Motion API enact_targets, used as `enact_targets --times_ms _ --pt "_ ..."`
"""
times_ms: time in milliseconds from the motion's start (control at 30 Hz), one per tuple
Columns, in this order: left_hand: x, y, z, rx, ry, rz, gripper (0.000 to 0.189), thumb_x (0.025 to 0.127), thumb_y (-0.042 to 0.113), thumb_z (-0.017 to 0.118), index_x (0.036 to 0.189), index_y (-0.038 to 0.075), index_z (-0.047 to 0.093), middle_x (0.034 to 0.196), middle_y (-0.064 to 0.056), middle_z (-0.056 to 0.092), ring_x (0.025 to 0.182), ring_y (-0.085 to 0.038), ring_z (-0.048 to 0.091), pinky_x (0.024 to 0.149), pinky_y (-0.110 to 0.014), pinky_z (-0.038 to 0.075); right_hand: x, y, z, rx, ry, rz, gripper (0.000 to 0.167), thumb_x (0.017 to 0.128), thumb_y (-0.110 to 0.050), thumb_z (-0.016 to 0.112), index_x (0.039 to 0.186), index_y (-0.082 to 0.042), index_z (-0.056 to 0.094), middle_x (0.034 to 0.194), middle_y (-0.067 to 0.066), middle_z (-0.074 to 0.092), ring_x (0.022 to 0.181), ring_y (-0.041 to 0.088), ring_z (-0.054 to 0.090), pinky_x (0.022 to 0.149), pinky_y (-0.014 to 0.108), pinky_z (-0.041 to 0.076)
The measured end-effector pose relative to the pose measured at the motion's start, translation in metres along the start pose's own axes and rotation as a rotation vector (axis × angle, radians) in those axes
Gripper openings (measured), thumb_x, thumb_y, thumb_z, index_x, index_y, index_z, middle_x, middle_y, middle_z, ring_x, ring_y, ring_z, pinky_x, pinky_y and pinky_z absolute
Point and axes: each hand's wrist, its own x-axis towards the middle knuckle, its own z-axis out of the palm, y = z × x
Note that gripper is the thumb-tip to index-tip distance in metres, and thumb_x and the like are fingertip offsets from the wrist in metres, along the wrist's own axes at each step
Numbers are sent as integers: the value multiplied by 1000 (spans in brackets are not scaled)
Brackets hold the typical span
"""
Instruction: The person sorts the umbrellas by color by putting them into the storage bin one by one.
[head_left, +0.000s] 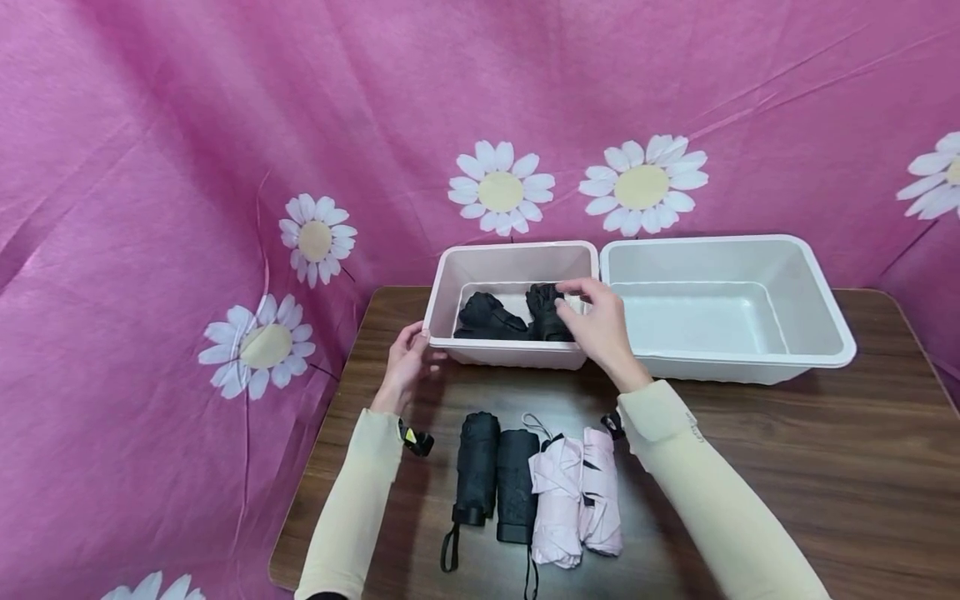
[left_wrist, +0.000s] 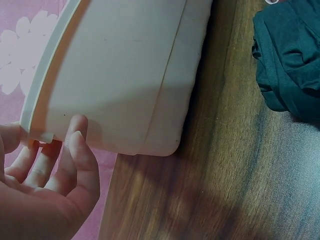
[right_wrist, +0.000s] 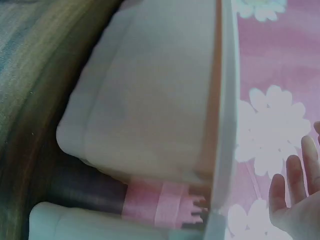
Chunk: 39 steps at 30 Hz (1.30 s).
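Observation:
A small white plastic bin (head_left: pixel 517 354) stands at the back of the table. My left hand (head_left: pixel 408 362) grips its front left corner, thumb over the rim and fingers beneath, as the left wrist view shows too. Inside lie two black fabric bundles, one at the left (head_left: pixel 487 318) and one at the right (head_left: pixel 546 312). My right hand (head_left: pixel 600 325) is over the bin's right side, close by the right bundle. Its fingers are spread with nothing between them in the right wrist view. A pale item (head_left: pixel 576 305) shows partly behind that hand.
Nearer on the wooden table (head_left: pixel 825 467) lie two black folding umbrellas (head_left: pixel 477 467) and two pale pink ones (head_left: pixel 558 500), side by side. A larger white bin (head_left: pixel 720 321) stands right of the small one. A pink flowered cloth (head_left: pixel 405 108) hangs behind.

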Motion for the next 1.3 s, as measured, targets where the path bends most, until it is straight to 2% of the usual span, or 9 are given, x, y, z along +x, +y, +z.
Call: enact_targets --times_ms 100,300,400,533,633,733,867,1000,1300 --pt "0 0 0 0 -1 -1 37 103 20 46 139 11 43 136 -25 47 70 -15 69 57 -26 50 0 -2 -11 36 32 42 18 86 -4 64 103 1 69 103 18 69 97 26 60 93 45 48" --pt "0 0 1 -13 -1 -6 38 103 19 46 140 10 42 137 -25 47 67 -12 68 56 -26 50 0 -10 -30 34 69 51 17 89 -8 64 102 0 70 100 15 69 88 8 58 89 37 49" --pt "0 0 1 -13 -4 -6 39 103 18 46 140 9 41 137 -25 46 68 -13 68 57 -26 50 -3 -16 -38 45 80 72 18 89 -10 65 104 -1 70 99 14 69 84 1 58 86 27 50" --pt "-1 0 1 9 0 -10 39 103 19 45 141 10 41 137 -25 46 69 -13 68 59 -29 50 -6 -24 -48 78 110 88 19 89 -9 66 105 0 70 93 0 68 82 -3 58 80 15 49" --pt "-1 1 0 32 7 -11 39 103 21 46 140 10 42 136 -25 48 72 -13 69 64 -33 52 -8 -30 -55 106 136 73 20 88 -7 66 106 1 70 89 -15 64 84 -4 59 79 13 48" --pt "-2 0 0 48 8 -10 38 103 22 46 139 11 43 135 -24 50 77 -19 70 69 -36 53 -12 -34 -62 115 149 63 21 88 -7 66 107 1 69 88 -23 62 85 -4 60 78 13 48" --pt "-2 0 0 48 12 -12 36 103 22 46 138 13 45 134 -22 53 84 -27 70 72 -39 54 -20 -36 -71 109 140 80 24 88 -9 67 111 -1 67 89 -23 64 87 -2 60 76 12 48" --pt "-3 1 0 47 10 -11 36 103 22 47 138 12 44 134 -22 53 85 -29 70 70 -38 54 -32 -35 -79 95 116 119 27 89 -11 67 114 -2 65 91 -20 63 88 -1 59 73 10 47" --pt "-4 2 2 63 18 -21 37 103 21 45 139 13 43 135 -20 52 71 -11 69 73 -39 52 -71 -11 -81 28 79 250 30 90 -13 66 118 -2 60 93 -12 59 85 -3 58 69 8 49"
